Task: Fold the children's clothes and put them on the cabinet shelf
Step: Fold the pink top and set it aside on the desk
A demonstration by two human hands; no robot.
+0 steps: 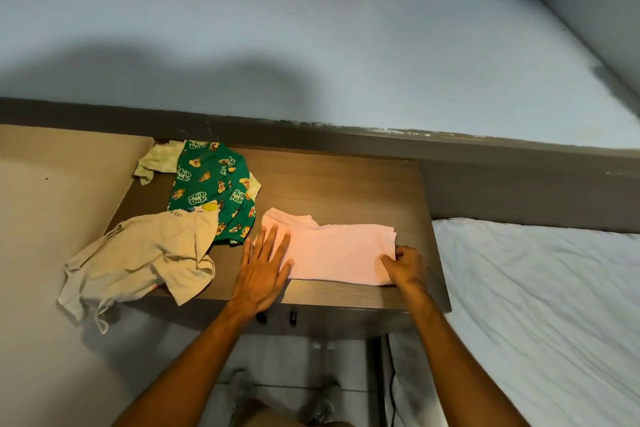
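Pinching pink garment (332, 255) edge, right hand (405, 265), left hand (265, 269) flat

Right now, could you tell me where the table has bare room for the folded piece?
Free: the table strip behind the pink garment, right of the green pyjamas. Crowded: the left side, under the beige shirt.

We see own two forearms bare, no sleeves; left hand (262, 270) and right hand (403, 265) without rings or gloves.

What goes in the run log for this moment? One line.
step: folding | item: pale pink cotton garment on table | left hand: flat on it | right hand: pinching right edge
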